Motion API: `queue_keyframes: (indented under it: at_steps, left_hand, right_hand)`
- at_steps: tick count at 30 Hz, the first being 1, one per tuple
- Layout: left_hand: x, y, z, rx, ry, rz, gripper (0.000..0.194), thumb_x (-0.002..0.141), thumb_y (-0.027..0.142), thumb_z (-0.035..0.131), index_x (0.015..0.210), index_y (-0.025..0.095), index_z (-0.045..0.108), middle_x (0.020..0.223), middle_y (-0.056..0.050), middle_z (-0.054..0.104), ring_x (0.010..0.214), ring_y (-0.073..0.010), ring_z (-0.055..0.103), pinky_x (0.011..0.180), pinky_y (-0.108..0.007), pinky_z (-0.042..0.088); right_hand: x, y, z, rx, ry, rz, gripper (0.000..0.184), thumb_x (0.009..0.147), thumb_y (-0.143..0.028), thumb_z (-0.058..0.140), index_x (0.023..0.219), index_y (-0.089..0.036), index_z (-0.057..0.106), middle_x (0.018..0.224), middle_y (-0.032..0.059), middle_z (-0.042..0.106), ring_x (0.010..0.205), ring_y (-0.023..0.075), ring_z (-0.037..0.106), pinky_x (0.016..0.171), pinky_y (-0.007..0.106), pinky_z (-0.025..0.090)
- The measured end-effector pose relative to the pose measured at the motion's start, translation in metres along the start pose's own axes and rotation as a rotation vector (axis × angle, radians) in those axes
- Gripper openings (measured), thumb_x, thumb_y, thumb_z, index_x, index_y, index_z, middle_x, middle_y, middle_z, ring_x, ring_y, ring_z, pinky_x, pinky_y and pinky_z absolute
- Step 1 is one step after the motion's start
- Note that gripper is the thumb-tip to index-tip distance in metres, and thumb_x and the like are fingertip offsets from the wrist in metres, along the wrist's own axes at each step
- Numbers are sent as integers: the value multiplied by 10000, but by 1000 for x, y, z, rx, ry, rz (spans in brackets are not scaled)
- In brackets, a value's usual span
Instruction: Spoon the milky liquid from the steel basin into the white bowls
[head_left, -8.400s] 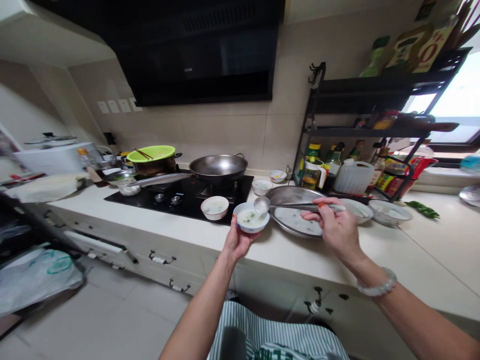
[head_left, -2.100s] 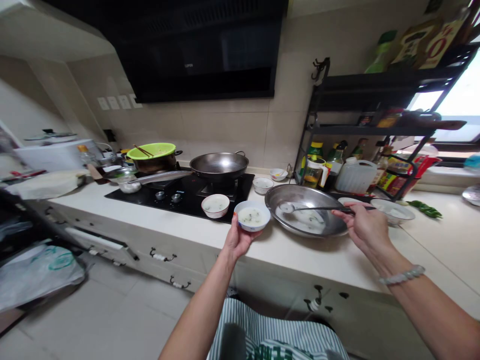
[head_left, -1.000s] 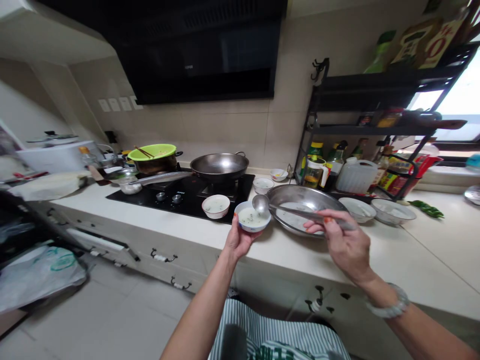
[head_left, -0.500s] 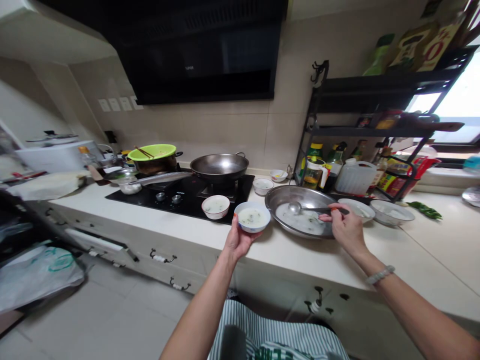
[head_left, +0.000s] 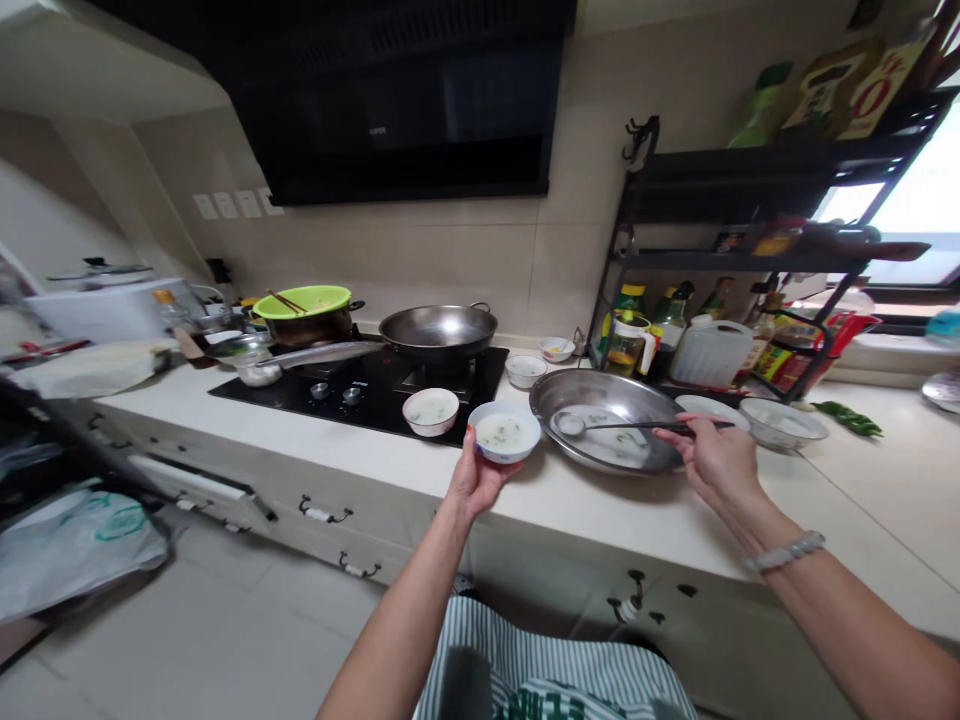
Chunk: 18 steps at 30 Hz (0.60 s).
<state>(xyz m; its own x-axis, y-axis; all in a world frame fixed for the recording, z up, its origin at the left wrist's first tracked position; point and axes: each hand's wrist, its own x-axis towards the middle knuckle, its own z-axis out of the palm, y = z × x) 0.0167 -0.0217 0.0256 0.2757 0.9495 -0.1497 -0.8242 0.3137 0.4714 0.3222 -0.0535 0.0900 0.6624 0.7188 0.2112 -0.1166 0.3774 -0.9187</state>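
My left hand (head_left: 480,475) holds a white bowl (head_left: 504,452) by its side and base, just over the counter's front part. White porridge-like food with green bits fills much of it. In my right hand (head_left: 716,450) is the handle of a ladle (head_left: 630,426), its scoop down in the wide steel basin (head_left: 547,388). A shallow layer of the same white, green-flecked food lies in that basin. Left of my bowl, a red-rimmed bowl (head_left: 430,425) of the same food stands at the hob's front right corner.
A frying pan (head_left: 439,332) and a pot under a green colander (head_left: 304,302) stand on the hob (head_left: 337,400). Behind the basin are a small bowl (head_left: 526,372) and a seasoning rack (head_left: 742,262). Two bowls (head_left: 784,425) (head_left: 712,410) and green peppers (head_left: 849,419) lie to the right.
A second ago the ladle's scoop was over the bowl in my left hand. My right hand has since moved right, bringing the scoop back into the basin. My left hand has stayed in place.
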Motion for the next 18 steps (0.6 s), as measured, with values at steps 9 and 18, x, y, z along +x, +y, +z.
queue_keyframes:
  at_steps: [9,18]
  left_hand:
    - [-1,1,2,-6,10,-6,523,968,540,441,1376,219,511,1344,-142,604,1252,-337,557,960,-553,526]
    - [-1,0,2,-7,11,0,517,974,538,423,1367,215,518,1381,-139,578,1241,-338,563,949,-554,533]
  right_hand:
    - [-4,-9,-1,-62,46,29,107,732,-168,653,690,-200,559,816,42,576,520,162,661,535,339,641]
    - [-1,-7,-9,-63,0,13,94,745,-166,658,686,-209,599,742,66,593,559,179,674,541,286,615]
